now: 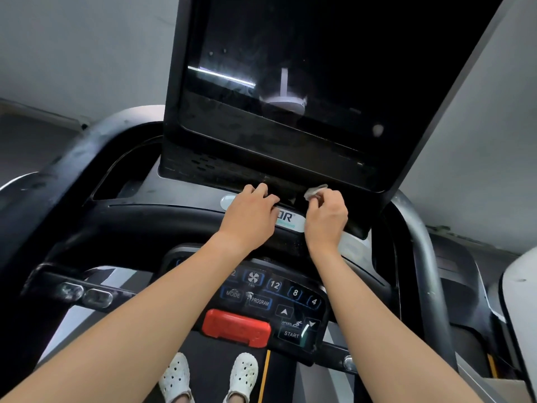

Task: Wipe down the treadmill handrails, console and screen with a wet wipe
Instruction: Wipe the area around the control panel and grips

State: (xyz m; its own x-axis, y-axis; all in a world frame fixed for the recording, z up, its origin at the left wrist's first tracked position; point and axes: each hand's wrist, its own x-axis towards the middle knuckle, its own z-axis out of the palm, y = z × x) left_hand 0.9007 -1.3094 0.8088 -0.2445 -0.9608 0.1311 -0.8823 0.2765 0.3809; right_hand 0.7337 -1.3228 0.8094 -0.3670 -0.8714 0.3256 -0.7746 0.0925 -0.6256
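1. Head view, the only one: both your arms reach forward over the console [276, 298] to the bottom edge of the screen [290, 68] housing.
2. Your right hand [327, 219] pinches the wet wipe [315, 191] between the thumb and curled fingers. The wipe is crumpled and whitish, and sticks out above the knuckles.
3. Wipe location: against the dark strip directly under the screen, right of centre.
4. Your left hand [250, 216] is palm down, fingers close together and mostly straight. The fingertips rest on the same dark strip, just left of the wipe. The hands are near each other but apart.
5. The logo plate [286, 219] shows in the gap between the hands, partly covered by both.
6. The screen is dark and tilted, with reflections and a few specks on the glass.
7. The console keypad sits under your forearms: FAN, MODE, PROGRAM, START, 12, 8 and 4 are readable. The red stop key [236, 327] is just below the keys.
8. The left handrail [72, 164] and right handrail [415, 228] curve past either side of the console, well apart from both hands.
9. Your white clogs [177, 376] stand on the belt [213, 359] at the bottom edge.
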